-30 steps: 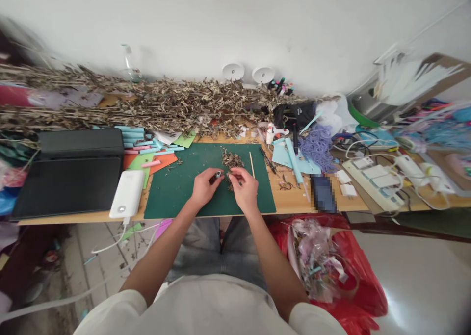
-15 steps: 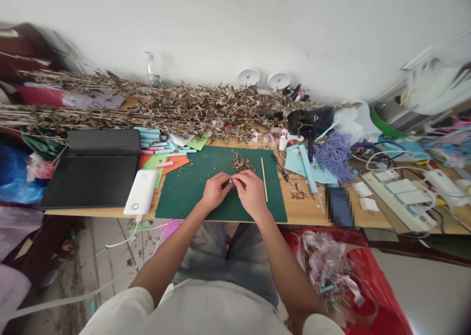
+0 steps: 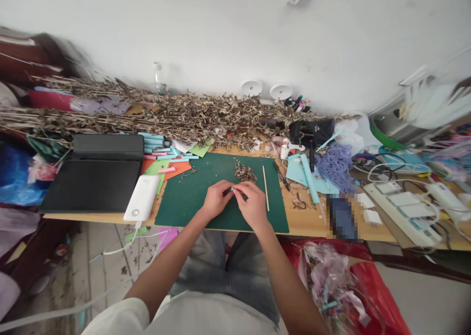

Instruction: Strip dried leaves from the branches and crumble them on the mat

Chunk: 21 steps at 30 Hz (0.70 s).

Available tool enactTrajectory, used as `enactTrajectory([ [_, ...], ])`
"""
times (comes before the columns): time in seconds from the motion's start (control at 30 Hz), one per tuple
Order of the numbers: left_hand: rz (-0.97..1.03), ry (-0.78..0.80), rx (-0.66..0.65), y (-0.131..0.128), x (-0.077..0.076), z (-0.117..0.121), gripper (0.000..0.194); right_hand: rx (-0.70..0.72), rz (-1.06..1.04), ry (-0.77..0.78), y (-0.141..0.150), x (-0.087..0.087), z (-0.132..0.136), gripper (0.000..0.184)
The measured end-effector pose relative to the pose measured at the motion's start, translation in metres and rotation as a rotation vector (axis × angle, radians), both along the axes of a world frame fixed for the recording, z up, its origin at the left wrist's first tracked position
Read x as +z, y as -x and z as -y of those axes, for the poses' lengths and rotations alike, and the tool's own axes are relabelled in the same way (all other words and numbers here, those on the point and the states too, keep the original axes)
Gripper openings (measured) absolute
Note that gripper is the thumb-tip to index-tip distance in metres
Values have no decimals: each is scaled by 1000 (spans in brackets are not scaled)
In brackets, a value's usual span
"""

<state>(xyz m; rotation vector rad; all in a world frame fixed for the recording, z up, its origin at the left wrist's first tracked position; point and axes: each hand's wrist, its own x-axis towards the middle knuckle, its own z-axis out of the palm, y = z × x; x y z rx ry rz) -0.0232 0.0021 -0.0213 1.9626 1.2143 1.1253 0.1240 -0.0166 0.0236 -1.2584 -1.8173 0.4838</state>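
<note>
Both my hands meet over the middle of a dark green cutting mat (image 3: 191, 197). My left hand (image 3: 214, 200) and my right hand (image 3: 251, 203) pinch one small light-blue rolled piece (image 3: 231, 189) between their fingertips. Just beyond the fingers lies a small heap of dried brown leaf bits (image 3: 245, 172) on the mat. A thin wooden stick (image 3: 265, 194) lies lengthwise on the mat to the right of my right hand.
A white power bank (image 3: 142, 205) and a black case (image 3: 96, 178) lie left of the mat. Dried branches (image 3: 165, 114) run along the wall. Blue paper rolls (image 3: 156, 143), purple yarn (image 3: 333, 166), a power strip (image 3: 403, 212) and a red bag (image 3: 353, 286) crowd the rest.
My hands have closed together: the right hand came in to the left hand's small blue piece. The camera shifted, so the desk sits lower and further right in view.
</note>
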Motion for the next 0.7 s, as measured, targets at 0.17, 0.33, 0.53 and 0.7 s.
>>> enactTrajectory([
  [0.17, -22, -8, 29, -1, 2, 0, 7, 41, 59, 14, -3, 8, -8, 18],
  [0.33, -29, -20, 24, -2, 1, 0, 11, 97, 166, 67, -6, 19, -18, 20],
  [0.53, -34, -23, 55, -1, 0, -1, 14, 120, 186, 63, -5, 19, -24, 14],
  [0.7, -21, -9, 41, -1, 2, -1, 11, 35, 33, 31, -2, 6, -14, 11],
])
